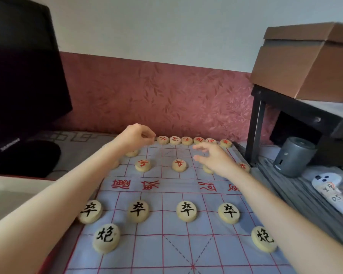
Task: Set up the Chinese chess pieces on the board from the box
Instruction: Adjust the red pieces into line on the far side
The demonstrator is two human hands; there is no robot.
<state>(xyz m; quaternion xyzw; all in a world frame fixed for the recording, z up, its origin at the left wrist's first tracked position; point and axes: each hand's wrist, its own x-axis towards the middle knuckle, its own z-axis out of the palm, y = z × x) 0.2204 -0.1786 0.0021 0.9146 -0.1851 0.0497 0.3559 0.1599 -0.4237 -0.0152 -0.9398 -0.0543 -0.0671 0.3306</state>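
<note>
A pale cloth board with red grid lines lies in front of me. Black-lettered round pieces stand near me: a row of soldiers and two cannons. Red-lettered pieces stand across the river, and a row of red pieces lines the far edge. My left hand hovers at the left of that far row, fingers pinched on a small piece I can barely see. My right hand floats over the far right side, fingers spread, holding nothing. No box of pieces is in view.
A black monitor stands at the left. At the right, a cardboard box rests on a dark stand, with a grey cylinder and a white controller below. A red patterned wall runs behind the board.
</note>
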